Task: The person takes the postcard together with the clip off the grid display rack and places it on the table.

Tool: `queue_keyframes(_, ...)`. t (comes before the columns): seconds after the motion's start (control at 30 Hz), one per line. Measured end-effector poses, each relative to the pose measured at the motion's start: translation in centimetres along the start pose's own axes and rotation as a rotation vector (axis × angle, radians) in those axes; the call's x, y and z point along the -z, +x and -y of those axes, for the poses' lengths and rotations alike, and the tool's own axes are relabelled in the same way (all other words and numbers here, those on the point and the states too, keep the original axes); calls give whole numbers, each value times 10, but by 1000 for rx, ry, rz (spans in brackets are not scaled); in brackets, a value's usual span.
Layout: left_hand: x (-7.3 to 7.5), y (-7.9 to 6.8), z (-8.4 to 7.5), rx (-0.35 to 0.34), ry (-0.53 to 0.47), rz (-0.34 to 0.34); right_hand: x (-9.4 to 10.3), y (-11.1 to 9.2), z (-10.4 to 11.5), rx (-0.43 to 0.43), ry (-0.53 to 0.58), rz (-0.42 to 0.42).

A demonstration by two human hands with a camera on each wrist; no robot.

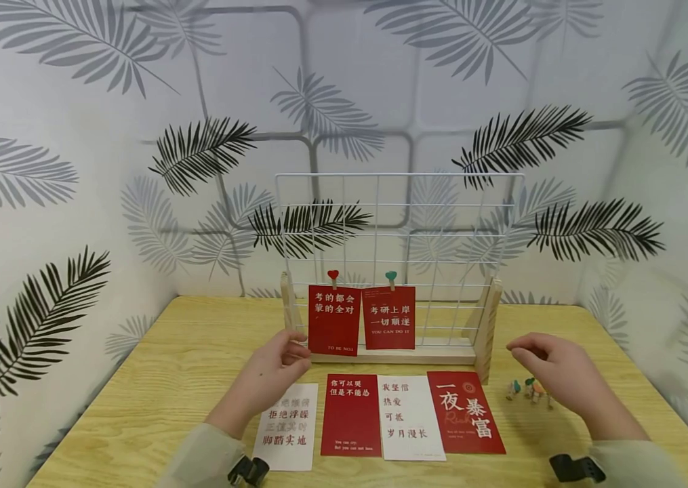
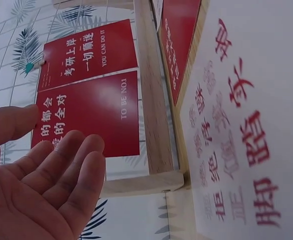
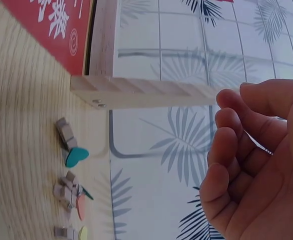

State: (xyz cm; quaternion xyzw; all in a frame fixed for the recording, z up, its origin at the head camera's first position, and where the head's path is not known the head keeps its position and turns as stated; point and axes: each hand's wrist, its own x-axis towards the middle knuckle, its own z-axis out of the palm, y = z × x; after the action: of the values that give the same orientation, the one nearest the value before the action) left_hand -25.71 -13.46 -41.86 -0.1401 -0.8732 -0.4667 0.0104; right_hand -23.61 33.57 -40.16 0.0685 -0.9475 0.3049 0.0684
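My left hand [image 1: 276,369] hovers by the lower left of the wire grid rack, its fingers loosely bent and holding nothing. Close to it hangs a red card [image 1: 334,325], fixed by a clothespin with a red heart [image 1: 333,275]. Beside that, a second red card [image 1: 390,325] hangs from a clothespin with a teal heart [image 1: 391,276]. My right hand [image 1: 554,362] is raised right of the rack's wooden foot [image 1: 487,325], fingers curved and nothing between them. Below it several small heart clothespins [image 3: 69,192] lie on the table.
In front of the white grid rack [image 1: 441,237] lie a white card [image 1: 285,434], a red card [image 1: 351,417], another white card [image 1: 411,420] and a red card [image 1: 466,413] with large white characters. The wooden table [image 1: 130,400] meets leaf-patterned walls.
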Motion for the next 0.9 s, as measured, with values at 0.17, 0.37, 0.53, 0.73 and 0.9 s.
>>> queue_keyframes(0.17, -7, 3, -5, -12, -11, 24, -6, 3, 13, 31, 8, -6)
queue_keyframes(0.37, -15, 10, -15, -48, -44, 50, -14, 9, 32, 54, 18, -14)
queue_keyframes(0.53, -22, 18, -21, -40, -59, 67, -21, 17, 48, 92, 30, -20)
queue_keyframes(0.73, -31, 27, -27, -24, -43, 56, -23, 25, 66, 134, 18, -11)
queue_keyframes(0.9, -37, 34, -32, -16, -43, 60, -21, 32, 82, 177, -10, -9)
